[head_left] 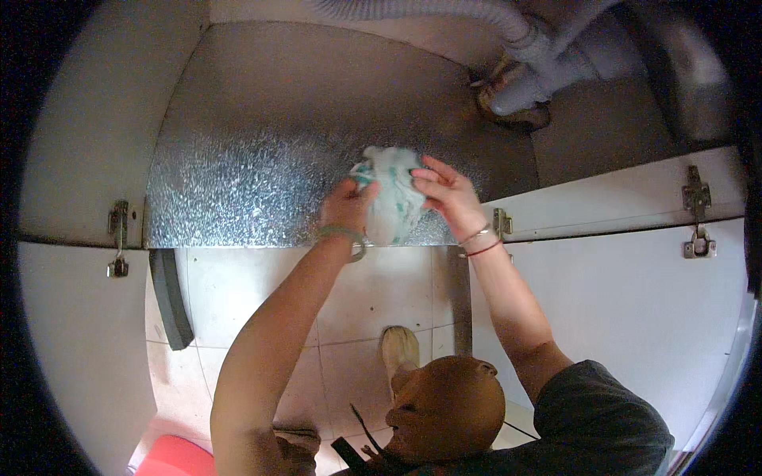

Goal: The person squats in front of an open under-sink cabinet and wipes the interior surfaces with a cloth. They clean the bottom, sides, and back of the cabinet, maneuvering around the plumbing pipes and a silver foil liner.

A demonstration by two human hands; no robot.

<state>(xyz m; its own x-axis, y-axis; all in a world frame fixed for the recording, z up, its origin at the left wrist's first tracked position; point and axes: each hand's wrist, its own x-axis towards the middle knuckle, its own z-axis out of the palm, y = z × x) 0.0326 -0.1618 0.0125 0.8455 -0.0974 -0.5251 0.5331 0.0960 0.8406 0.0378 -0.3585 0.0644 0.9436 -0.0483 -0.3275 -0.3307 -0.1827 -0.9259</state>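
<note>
A crumpled white cloth (393,198) with green patches is held up between my two hands, over the front part of a silvery, speckled cabinet floor (230,190). My left hand (347,206) grips the cloth's left side, the thumb laid over it. From the right, the bent fingers of my right hand (449,193) pinch its upper right edge. The cloth is slightly blurred, and some fingertips are hidden in its folds.
Grey drain pipes (548,79) and a ribbed hose (413,9) run along the back right of the cabinet. Open doors with metal hinges (118,238) flank me. A red object (175,456) stands on the tiled floor (262,293) at lower left.
</note>
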